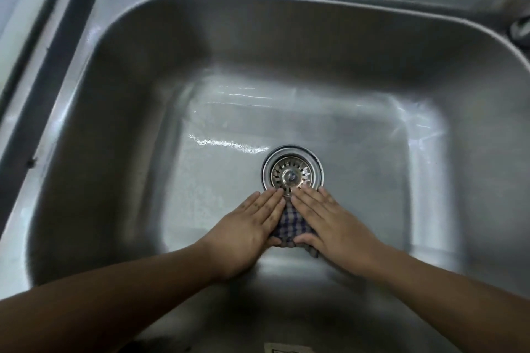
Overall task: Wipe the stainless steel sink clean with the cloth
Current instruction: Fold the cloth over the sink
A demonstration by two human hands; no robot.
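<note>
The cloth (292, 223) lies on the floor of the sink (114, 112), bunched into a narrow strip. Its long axis runs from the near wall toward the drain (292, 173), and its far end points at the drain's near rim and touches it. It is soft woven stuff in a dark blue and pale check, rumpled along the near edge, where a fold sticks out under my right thumb.

My left hand (252, 226) lies flat on the cloth's left side, fingers straight and close together, angled inward so the tips reach the drain's rim. My right hand (329, 223) mirrors it on the right side, fingers straight and only slightly spread, tips beside the left ones at the rim. Neither hand is curled around anything; both palms press down with the fingers extended, and the cloth shows only in the wedge between them. My thumbs lie near each other at the cloth's near end.

The sink is brushed steel, a deep rectangular bowl with rounded corners and sloping walls. Its floor is wet, with bright streaks of reflected light left of and beyond the drain. The drain is a round polished strainer with radial slots and a small centre knob. A flat steel ledge runs around the bowl.
</note>
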